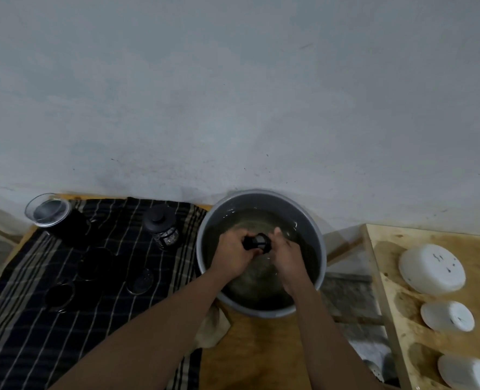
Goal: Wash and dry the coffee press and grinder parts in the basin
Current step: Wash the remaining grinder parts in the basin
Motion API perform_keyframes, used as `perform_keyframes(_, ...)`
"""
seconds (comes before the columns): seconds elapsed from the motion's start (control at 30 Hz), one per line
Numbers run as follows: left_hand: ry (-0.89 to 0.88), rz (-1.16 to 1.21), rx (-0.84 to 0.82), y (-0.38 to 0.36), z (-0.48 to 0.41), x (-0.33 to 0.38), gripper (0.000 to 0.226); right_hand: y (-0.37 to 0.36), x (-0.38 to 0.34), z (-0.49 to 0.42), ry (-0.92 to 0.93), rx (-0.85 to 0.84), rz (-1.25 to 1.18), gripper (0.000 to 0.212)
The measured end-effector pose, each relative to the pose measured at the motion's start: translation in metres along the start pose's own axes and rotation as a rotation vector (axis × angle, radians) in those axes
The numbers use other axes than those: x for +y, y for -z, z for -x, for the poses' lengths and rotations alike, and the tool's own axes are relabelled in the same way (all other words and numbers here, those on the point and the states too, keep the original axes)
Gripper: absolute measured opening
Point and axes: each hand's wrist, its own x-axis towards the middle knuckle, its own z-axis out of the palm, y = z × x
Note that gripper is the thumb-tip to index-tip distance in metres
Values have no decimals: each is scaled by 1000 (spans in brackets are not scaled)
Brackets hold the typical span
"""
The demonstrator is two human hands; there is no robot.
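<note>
Basin: the grey basin (261,312) sits against the wall with water in it, and both hands work over its middle so drips fall back in.
Filter: the black mesh filter (262,242) is right at the water's surface, caught between the two hands.
Left hand: the left hand (233,253) is wrapped tight round the filter's dark body, holding it steady, it seems, for scrubbing.
Right hand: the right hand (286,256) comes in at the mesh end, thumb up. I can't tell whether its fingers pinch the mesh or only rub it.
Cloth: a dark striped cloth (22,319) lies beside the basin, probably as the drying spot.
Press: the coffee press (162,226) stands upright on the cloth with its lid on, just beside the basin.
Small parts: round dark pieces (95,263) lie flat on the cloth, well apart.
Rag: a pale rag (213,329) lies at the basin's foot, handy for wiping.
Stage: this looks like washing, with the filter's drying not yet begun.
</note>
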Motion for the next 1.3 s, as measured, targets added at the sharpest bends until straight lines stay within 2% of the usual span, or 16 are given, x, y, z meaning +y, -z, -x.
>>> perform_keyframes(0.1, 10, -8, -6, -2, 2, 3, 40, -1, -4, -1, 33, 35, 19, 49)
perform_keyframes(0.23, 5, -12, -2, -1, 5, 6, 41, 1, -10, -3, 38, 19, -10, 37)
perform_keyframes(0.33, 26, 97, 36, 12, 5, 16, 51, 0, -23, -2, 166, 65, 97, 18)
perform_keyframes(0.43, 32, 226, 175, 41, 4, 23, 45, -18, -47, 5, 299, 105, 110, 20)
perform_keyframes(0.53, -13, 288, 308, 85, 11, 19, 39, -47, -68, 16, 374, 50, 28, 15)
perform_keyframes(0.7, 9, 441, 419, 171, 56, -13, 34, -129, -79, 49, 457, -173, -7, 6)
perform_keyframes(0.8, 119, 522, 477, 201, 94, -47, 29, -175, -68, 67, 458, -360, 79, 10)
perform_keyframes(0.9, 337, 662, 488, 207, 133, -93, 28, -212, -46, 79, 428, -517, 271, 17)
perform_keyframes(1.0, 534, 819, 448, 197, 159, -129, 26, -235, -20, 83, 314, -617, 443, 24)
perform_keyframes(1.07, 613, 852, 441, 191, 170, -148, 22, -245, 3, 83, 245, -625, 519, 24)
perform_keyframes(1.17, 685, 791, 395, 188, 176, -170, 11, -255, 37, 83, 216, -544, 611, 20)
perform_keyframes(1.3, 792, 652, 276, 195, 174, -187, 21, -268, 69, 88, 154, -434, 631, 13)
